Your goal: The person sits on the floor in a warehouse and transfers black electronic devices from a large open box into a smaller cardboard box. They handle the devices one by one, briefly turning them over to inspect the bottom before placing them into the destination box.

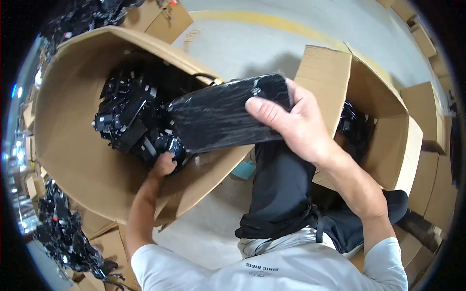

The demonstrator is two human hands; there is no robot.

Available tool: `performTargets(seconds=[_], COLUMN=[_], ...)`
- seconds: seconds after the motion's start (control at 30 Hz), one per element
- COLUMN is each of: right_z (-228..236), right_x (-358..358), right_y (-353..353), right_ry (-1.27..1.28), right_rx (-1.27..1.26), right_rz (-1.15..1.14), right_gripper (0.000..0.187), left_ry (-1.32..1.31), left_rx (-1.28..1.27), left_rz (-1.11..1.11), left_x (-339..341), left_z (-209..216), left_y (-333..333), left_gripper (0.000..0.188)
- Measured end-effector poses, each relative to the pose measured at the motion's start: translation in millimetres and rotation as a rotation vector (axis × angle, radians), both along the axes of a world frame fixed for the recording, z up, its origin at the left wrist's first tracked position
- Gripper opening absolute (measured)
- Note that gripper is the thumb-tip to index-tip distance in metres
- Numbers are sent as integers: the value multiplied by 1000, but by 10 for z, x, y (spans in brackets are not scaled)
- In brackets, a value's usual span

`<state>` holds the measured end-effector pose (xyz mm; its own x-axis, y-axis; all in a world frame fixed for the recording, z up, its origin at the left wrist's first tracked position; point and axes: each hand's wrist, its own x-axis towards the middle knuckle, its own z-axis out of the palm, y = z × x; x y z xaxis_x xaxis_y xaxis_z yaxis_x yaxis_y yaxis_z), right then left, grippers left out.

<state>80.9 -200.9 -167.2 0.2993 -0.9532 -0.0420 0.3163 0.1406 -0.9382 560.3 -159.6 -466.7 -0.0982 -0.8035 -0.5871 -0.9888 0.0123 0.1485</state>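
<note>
My right hand (303,121) is closed on the right end of a long, flat black panel (228,114) in what looks like wrinkled clear film, thumb on top. The panel is held over the near rim of a large cardboard box (73,160) lying on its side, mouth toward me. Down inside that box my left hand (165,164) has its fingers curled on a shiny black part (171,145); the fingertips are partly hidden. Beside it a heap of black plastic parts (128,114) with small pale labels fills the middle of the box.
On the right stands an open cardboard box (383,140) with black glossy items (352,126) inside. Bundles of black parts (63,233) lie at the lower left, others at the upper left. More cartons (424,114) line the right edge. A yellow stripe (262,20) crosses the grey floor.
</note>
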Motion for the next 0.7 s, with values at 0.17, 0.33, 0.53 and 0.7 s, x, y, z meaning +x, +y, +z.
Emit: performTargets(seconds=[0.17, 0.33, 0.53, 0.7], right_z=[43, -134, -142, -66], right_x=[-15, -173, 48, -52], right_y=[76, 42, 79, 41], right_ry=[54, 194, 203, 232], right_rx=[-66, -137, -254, -148], right_rz=[67, -6, -15, 36], right_gripper=[33, 31, 29, 31], left_ry=[-425, -365, 210, 629], left_rx=[-14, -38, -114, -537], left_rz=[83, -207, 533, 750], left_x=[862, 183, 540, -324], left_z=[-1010, -922, 764, 2558], left_y=[594, 171, 104, 202], left_gripper=[23, 7, 28, 36])
